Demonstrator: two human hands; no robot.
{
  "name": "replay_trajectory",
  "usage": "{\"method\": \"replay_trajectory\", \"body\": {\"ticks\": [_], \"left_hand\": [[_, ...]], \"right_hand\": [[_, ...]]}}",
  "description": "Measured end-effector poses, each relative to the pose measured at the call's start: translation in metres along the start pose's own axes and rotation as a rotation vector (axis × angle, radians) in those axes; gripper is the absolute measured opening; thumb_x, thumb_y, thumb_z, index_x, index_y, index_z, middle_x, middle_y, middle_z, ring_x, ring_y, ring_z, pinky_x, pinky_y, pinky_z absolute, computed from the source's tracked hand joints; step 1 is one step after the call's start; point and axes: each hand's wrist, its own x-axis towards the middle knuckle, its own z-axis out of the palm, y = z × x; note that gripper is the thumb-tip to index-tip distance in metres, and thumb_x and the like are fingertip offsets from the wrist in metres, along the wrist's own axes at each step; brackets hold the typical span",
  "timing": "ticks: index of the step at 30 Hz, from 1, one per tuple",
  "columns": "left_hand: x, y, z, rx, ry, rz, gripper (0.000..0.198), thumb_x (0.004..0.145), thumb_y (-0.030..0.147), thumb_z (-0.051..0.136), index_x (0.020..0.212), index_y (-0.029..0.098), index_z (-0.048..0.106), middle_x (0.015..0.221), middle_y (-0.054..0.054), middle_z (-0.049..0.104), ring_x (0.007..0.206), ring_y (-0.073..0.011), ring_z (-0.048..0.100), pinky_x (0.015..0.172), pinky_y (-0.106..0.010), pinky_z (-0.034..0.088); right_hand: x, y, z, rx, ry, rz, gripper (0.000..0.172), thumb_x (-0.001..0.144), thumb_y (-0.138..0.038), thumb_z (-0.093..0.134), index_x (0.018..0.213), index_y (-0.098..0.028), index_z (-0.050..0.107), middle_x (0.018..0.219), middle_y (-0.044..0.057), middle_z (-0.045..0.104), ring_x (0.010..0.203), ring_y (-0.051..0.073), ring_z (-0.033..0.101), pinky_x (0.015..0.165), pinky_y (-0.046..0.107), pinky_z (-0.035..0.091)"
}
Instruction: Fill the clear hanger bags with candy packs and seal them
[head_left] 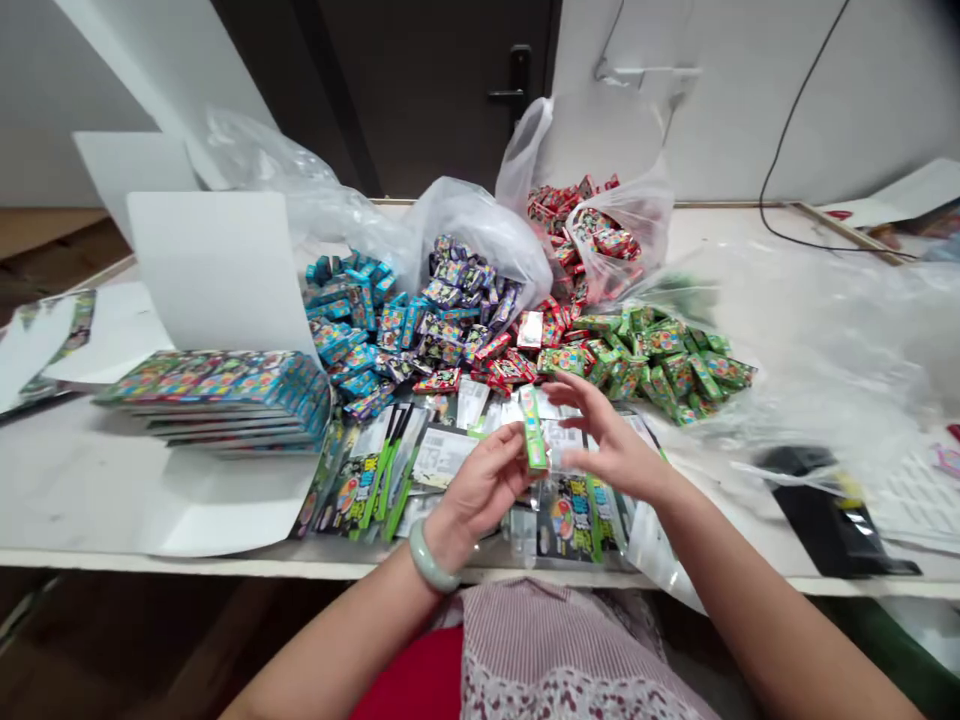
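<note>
A narrow green-and-white packet (534, 432) is standing upright above the near middle of the table, held in the air between both hands. The left hand (480, 487) is pinching it between thumb and fingertips, with a pale jade bangle (433, 556) sitting on that wrist. The right hand (611, 440) is hovering just to the packet's right, its fingers spread apart and curving toward it, though blur hides any light contact. Beneath the hands, printed blister cards (442, 470) are lying overlapped on a white table (67, 490). Just beyond them, loose piles are spreading out: green boxes (660, 365) to the right, red boxes (495, 358) and purple boxes (457, 310) in the middle, blue boxes (349, 320) to the left. A low stack of flat boxes (221, 400) is resting at left against a white card sheet (214, 270), while a white plastic bag (622, 230) holding more red boxes is slumping at the far edge.
</note>
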Motion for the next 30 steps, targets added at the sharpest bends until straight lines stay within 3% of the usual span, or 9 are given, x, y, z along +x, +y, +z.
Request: {"method": "replay_trajectory", "body": {"ticks": [3, 6, 9, 13, 16, 19, 23, 25, 30], "left_hand": [[-0.002, -0.01, -0.008, -0.056, -0.026, -0.053, 0.03, 0.077, 0.04, 0.07, 0.095, 0.017, 0.062, 0.088, -0.007, 0.066, 0.076, -0.018, 0.065, 0.07, -0.031, 0.056], [-0.001, -0.022, -0.012, -0.042, -0.046, -0.082, 0.03, 0.076, 0.043, 0.068, 0.089, 0.017, 0.063, 0.085, -0.007, 0.067, 0.077, -0.0197, 0.066, 0.069, -0.03, 0.056], [-0.003, -0.017, -0.018, 0.118, -0.029, -0.059, 0.035, 0.082, 0.047, 0.061, 0.101, 0.017, 0.063, 0.093, -0.009, 0.068, 0.081, -0.0202, 0.066, 0.071, -0.031, 0.055], [-0.015, 0.017, -0.038, 0.866, 0.03, 0.25, 0.053, 0.084, 0.041, 0.064, 0.132, 0.024, 0.048, 0.126, -0.011, 0.058, 0.114, -0.0255, 0.057, 0.101, -0.045, 0.044], [-0.018, 0.035, -0.057, 1.503, -0.22, 0.324, 0.088, 0.067, 0.034, 0.081, 0.142, 0.026, 0.035, 0.15, -0.012, 0.035, 0.141, -0.0356, 0.024, 0.116, -0.057, 0.017], [-0.014, 0.036, -0.066, 1.824, -0.35, 0.266, 0.093, 0.067, 0.026, 0.079, 0.145, 0.025, 0.027, 0.152, -0.014, 0.03, 0.144, -0.039, 0.012, 0.115, -0.062, 0.01], [-0.012, 0.036, -0.062, 1.926, -0.297, 0.341, 0.09, 0.07, 0.023, 0.072, 0.145, 0.019, 0.024, 0.143, -0.017, 0.038, 0.141, -0.0359, 0.024, 0.117, -0.059, 0.011], [-0.015, 0.04, -0.059, 1.903, -0.249, 0.386, 0.094, 0.069, 0.026, 0.074, 0.146, 0.017, 0.021, 0.141, -0.017, 0.036, 0.137, -0.035, 0.03, 0.116, -0.057, 0.018], [-0.023, 0.049, -0.058, 1.871, -0.269, 0.44, 0.096, 0.068, 0.028, 0.075, 0.146, 0.019, 0.02, 0.139, -0.016, 0.036, 0.13, -0.0344, 0.036, 0.109, -0.052, 0.036]], "right_hand": [[-0.008, 0.008, 0.014, -0.239, -0.049, -0.158, 0.098, 0.068, -0.029, 0.076, 0.148, -0.03, 0.019, 0.153, 0.011, 0.028, 0.14, 0.03, 0.029, 0.112, 0.05, 0.029], [-0.012, 0.013, 0.031, -0.368, 0.006, -0.215, 0.09, 0.07, -0.018, 0.068, 0.147, -0.03, 0.021, 0.148, 0.01, 0.035, 0.136, 0.028, 0.034, 0.113, 0.048, 0.029], [-0.013, 0.013, 0.031, -0.515, 0.086, -0.212, 0.088, 0.071, -0.027, 0.072, 0.146, -0.029, 0.026, 0.139, 0.012, 0.04, 0.129, 0.03, 0.039, 0.109, 0.049, 0.035], [-0.023, 0.019, 0.004, -0.748, 0.181, -0.109, 0.08, 0.074, -0.038, 0.071, 0.144, -0.027, 0.035, 0.129, 0.015, 0.043, 0.122, 0.034, 0.043, 0.104, 0.053, 0.038], [-0.033, 0.034, -0.012, -0.807, 0.142, -0.088, 0.076, 0.075, -0.031, 0.069, 0.143, -0.026, 0.037, 0.132, 0.015, 0.041, 0.124, 0.034, 0.041, 0.105, 0.054, 0.037], [-0.04, 0.045, -0.012, -0.788, 0.02, -0.119, 0.073, 0.074, -0.026, 0.067, 0.142, -0.026, 0.039, 0.135, 0.014, 0.04, 0.126, 0.033, 0.041, 0.106, 0.052, 0.038], [-0.044, 0.04, -0.005, -0.706, 0.034, -0.148, 0.07, 0.077, -0.026, 0.065, 0.142, -0.025, 0.038, 0.139, 0.014, 0.039, 0.13, 0.03, 0.039, 0.108, 0.051, 0.036], [-0.045, 0.032, -0.006, -0.675, 0.053, -0.157, 0.07, 0.078, -0.027, 0.065, 0.142, -0.026, 0.037, 0.141, 0.014, 0.038, 0.131, 0.029, 0.038, 0.109, 0.051, 0.035], [-0.043, 0.014, -0.015, -0.717, -0.145, -0.205, 0.067, 0.078, -0.027, 0.067, 0.14, -0.026, 0.042, 0.142, 0.014, 0.039, 0.131, 0.029, 0.039, 0.107, 0.05, 0.037]]}}
